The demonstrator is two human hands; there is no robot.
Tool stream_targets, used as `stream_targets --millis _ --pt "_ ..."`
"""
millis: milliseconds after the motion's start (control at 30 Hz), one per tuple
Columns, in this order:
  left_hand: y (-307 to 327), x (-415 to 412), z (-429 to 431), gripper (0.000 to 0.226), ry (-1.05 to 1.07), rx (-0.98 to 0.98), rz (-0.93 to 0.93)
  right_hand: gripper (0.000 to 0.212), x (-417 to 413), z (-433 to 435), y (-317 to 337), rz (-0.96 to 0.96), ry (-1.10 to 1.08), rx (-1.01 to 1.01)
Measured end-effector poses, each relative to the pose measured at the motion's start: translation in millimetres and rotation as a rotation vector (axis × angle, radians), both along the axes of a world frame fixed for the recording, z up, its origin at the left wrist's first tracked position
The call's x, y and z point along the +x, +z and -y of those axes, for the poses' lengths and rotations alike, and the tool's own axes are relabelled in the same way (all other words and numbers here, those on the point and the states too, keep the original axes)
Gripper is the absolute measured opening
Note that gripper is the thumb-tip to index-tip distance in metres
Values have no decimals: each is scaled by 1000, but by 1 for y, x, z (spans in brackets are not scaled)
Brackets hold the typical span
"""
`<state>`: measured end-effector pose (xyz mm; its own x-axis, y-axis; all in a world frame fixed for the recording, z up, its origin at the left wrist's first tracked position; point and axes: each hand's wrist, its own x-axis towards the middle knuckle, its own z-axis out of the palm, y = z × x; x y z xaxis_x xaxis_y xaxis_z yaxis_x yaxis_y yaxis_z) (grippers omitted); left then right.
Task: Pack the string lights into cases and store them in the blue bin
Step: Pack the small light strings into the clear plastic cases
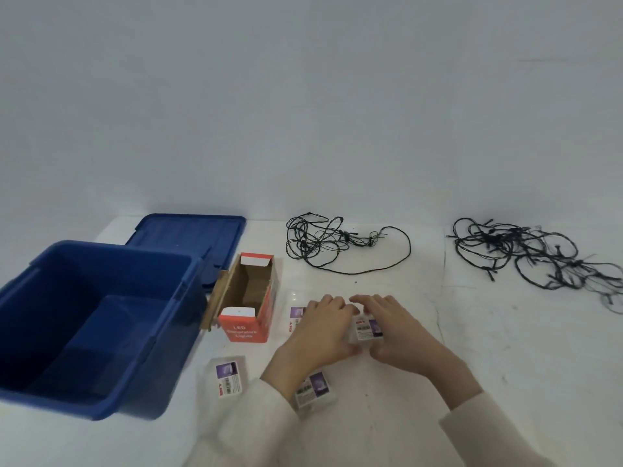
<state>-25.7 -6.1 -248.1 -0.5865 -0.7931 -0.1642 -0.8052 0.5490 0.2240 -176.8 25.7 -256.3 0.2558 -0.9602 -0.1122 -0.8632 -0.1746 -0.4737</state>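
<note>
We see the clear case [368, 328], with its purple-and-white label, held low over the table [505, 348] between our two hands. The fingers [337, 304] of the left hand [320, 328] curve over its left end with the thumb at its near side. The fingers [371, 302] of the right hand [401, 332] curve over its right end in the same way. Both hands grip the case. We cannot tell whether it touches the table.

A second case [296, 314] lies just left of the left fingers, partly hidden under that hand. A third case [315, 389] lies on our side of the fingers, beside the left wrist. A fourth case [229, 378] lies farther left of the third.

Beyond the fingers and well apart from them, a loose bundle of string lights [347, 235] is spread on the table. Far to the right of the fingers lies a denser tangle of lights [499, 238].

Left of the fingers stands an orange cardboard box [245, 330], its top flaps open. Farther left, just beside the box, is the blue bin [101, 264], open at the top. The blue lid [195, 232] lies flat behind the bin and the box. Cream sleeves [472, 429] cover both forearms.
</note>
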Motion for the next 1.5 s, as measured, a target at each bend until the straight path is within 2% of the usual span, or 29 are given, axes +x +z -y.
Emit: stream_targets --millis 100,167,267,367,567,700,767,867,967,1067,1133,1233,1400,1500 --pt "-1 -4 -4 60 -25 -53 25 69 1 0 -3 -50 6 1" --pt "-2 -6 -10 59 -6 -65 -45 68 1 0 -2 -15 -8 7" --pt "-3 -9 -17 48 66 -81 -186 78 1 0 1 31 -21 23" --pt "-3 -10 -21 36 70 -118 -180 86 1 0 2 19 -5 34" --pt "8 -13 -18 43 144 -83 -53 92 -13 -12 20 140 14 73" --pt "22 -26 -31 49 268 -67 -108 78 -53 -44 40 211 -46 38" --pt "29 -49 -51 47 281 -62 -233 66 -85 -64 49 187 -99 25" --pt "32 -106 -92 42 152 56 -425 52 -136 -102 59 150 -218 15" --pt "24 -166 -135 41 54 187 -519 46 -185 -144 62 10 -329 57" --pt "12 -213 -167 40 4 215 -497 45 -223 -181 59 -172 -394 159" --pt "6 -235 -185 38 1 216 -465 46 -239 -198 52 -218 -413 212" --pt "-2 -254 -206 32 57 211 -446 50 -251 -213 40 -221 -432 244" --pt "3 -263 -220 33 157 224 -475 67 -244 -223 26 -190 -428 225" --pt "8 -260 -226 40 192 337 -516 66 -236 -226 17 -165 -417 212"
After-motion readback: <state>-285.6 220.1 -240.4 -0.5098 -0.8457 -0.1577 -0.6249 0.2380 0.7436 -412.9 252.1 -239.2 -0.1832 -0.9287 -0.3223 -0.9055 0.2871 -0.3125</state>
